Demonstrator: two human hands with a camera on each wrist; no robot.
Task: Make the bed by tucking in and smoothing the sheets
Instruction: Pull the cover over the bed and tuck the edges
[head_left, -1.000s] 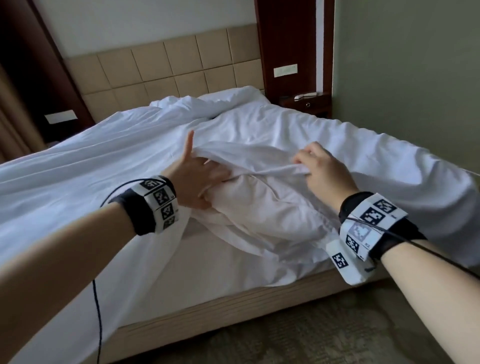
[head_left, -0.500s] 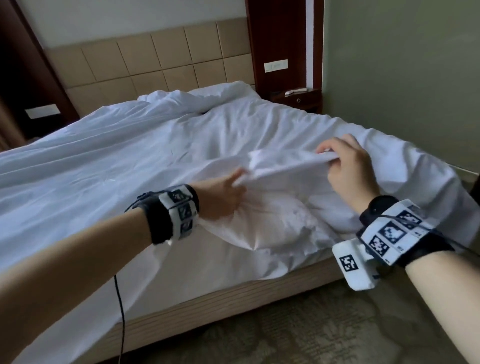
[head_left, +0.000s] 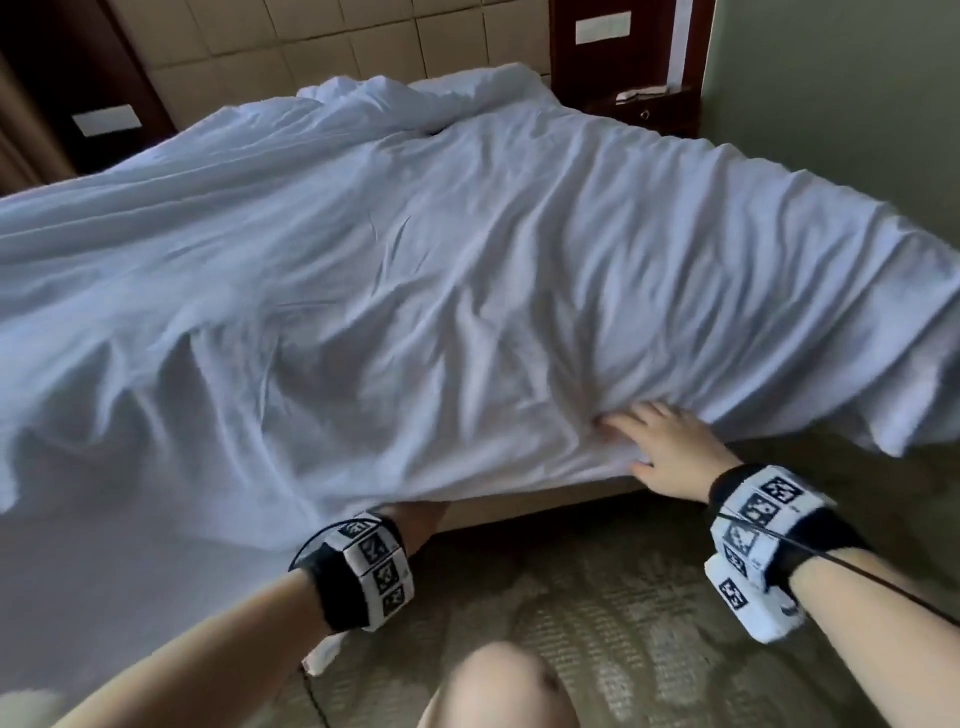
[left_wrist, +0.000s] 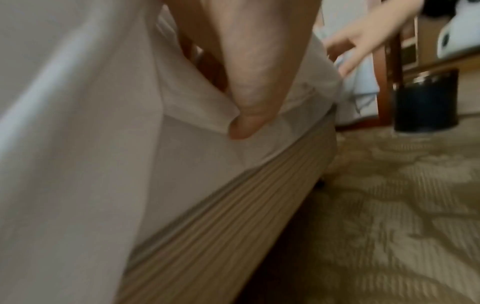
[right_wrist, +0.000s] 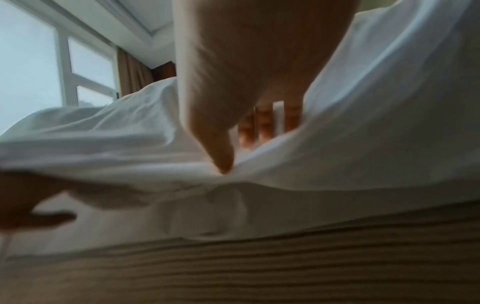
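Note:
A white sheet (head_left: 467, 270) lies spread and wrinkled over the whole bed. At its near edge my left hand (head_left: 415, 519) is tucked under the hanging cloth, so the head view shows only the wrist. In the left wrist view the left thumb (left_wrist: 244, 123) pinches a fold of the sheet (left_wrist: 194, 107) with the fingers hidden behind it. My right hand (head_left: 660, 447) rests on the sheet's edge further right, fingers spread and straight. Its thumb (right_wrist: 221, 158) presses into the cloth and its fingers (right_wrist: 262, 127) lie beyond a fold.
A ribbed wooden bed base (head_left: 524, 506) runs below the sheet, above patterned carpet (head_left: 623, 597). My knee (head_left: 498, 686) is close to the bed. A dark nightstand (head_left: 649, 106) stands by the green wall, and a black bin (left_wrist: 426, 100) sits on the floor. A window (right_wrist: 33, 67) lies beyond the bed.
Both hands came down from holding a raised fold over the mattress to the bed's near edge. The sheet now lies spread flat, and my view has dropped closer to the bed.

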